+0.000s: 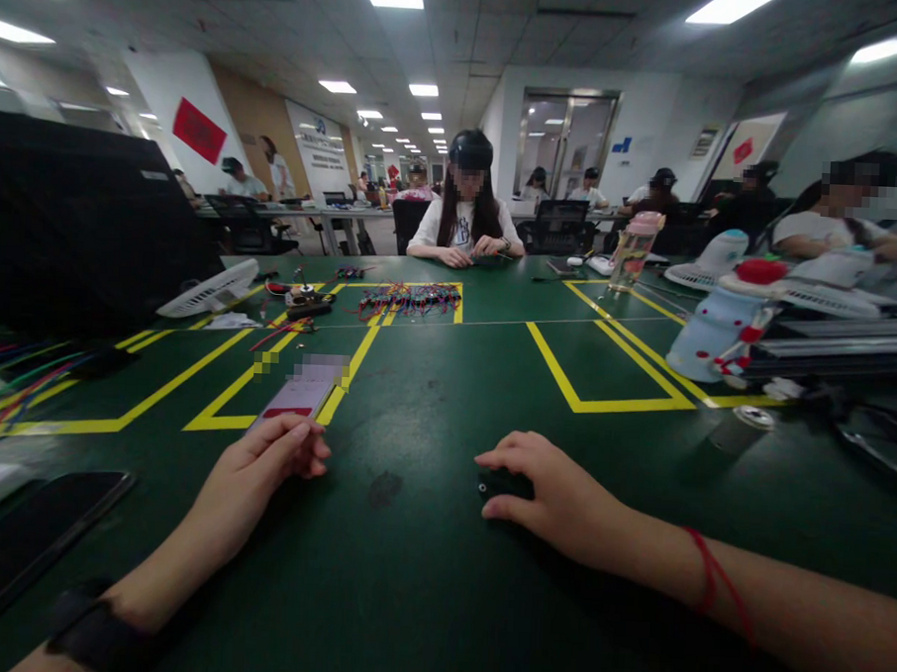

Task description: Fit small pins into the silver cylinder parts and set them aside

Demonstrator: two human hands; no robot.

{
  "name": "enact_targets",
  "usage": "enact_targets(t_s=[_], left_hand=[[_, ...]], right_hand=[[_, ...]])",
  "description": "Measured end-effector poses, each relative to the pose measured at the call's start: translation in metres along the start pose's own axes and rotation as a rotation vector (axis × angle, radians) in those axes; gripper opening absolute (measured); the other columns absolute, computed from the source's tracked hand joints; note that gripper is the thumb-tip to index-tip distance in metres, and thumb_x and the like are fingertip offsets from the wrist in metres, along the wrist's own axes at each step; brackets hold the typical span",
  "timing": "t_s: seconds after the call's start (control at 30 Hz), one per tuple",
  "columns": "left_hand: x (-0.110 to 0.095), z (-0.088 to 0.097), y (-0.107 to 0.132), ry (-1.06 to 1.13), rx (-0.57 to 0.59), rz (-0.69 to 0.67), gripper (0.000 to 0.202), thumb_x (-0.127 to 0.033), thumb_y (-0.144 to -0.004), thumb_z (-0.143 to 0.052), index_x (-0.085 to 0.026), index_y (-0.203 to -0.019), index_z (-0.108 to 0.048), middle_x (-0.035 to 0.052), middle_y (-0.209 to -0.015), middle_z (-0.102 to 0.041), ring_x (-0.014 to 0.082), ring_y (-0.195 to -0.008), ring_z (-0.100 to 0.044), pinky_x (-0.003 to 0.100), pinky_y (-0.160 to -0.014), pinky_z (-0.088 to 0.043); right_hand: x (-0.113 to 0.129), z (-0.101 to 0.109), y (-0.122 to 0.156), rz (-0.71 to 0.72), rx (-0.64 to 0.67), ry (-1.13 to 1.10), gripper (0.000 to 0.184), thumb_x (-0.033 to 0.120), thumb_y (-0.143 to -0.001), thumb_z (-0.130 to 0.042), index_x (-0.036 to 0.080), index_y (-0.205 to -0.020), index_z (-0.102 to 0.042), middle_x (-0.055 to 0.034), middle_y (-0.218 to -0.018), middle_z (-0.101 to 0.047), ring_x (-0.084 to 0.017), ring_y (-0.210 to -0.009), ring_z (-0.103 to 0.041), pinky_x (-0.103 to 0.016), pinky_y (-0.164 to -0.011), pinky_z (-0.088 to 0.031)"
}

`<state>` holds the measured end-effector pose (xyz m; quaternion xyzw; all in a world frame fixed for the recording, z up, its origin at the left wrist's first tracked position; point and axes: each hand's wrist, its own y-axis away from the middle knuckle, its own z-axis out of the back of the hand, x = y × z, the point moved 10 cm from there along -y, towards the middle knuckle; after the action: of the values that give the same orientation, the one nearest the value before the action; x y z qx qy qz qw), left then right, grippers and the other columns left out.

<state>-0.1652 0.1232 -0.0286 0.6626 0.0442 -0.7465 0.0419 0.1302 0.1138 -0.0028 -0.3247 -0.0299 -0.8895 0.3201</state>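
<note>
Left hand (264, 467) gripping pale phone (302, 389), right hand (552, 499) covering small black part (495, 485)

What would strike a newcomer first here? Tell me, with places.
On a dark green table marked with yellow tape lines, the left hand touches a white and red card, and the right hand covers a small black part. Across the table a person sits behind a bundle of coloured wires.
</note>
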Motion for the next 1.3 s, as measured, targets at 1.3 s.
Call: enact_targets(t_s=[1.3], left_hand=[[-0.006,0.000,0.006,-0.120,-0.061,0.035,0.018,-0.037,-0.080,-0.065,-0.021,-0.088,-0.070,0.0004,-0.080,-0.071,0.0190,-0.074,-0.065,0.029,-0.072,-0.053]], right_hand=[[-0.191,0.226,0.171,-0.930,-0.506,0.090,0.042,0.052,-0.073,-0.065,0.016,-0.093,-0.072,-0.0134,-0.091,-0.068,-0.016,-0.072,-0.064,-0.034,-0.066,-0.045]])
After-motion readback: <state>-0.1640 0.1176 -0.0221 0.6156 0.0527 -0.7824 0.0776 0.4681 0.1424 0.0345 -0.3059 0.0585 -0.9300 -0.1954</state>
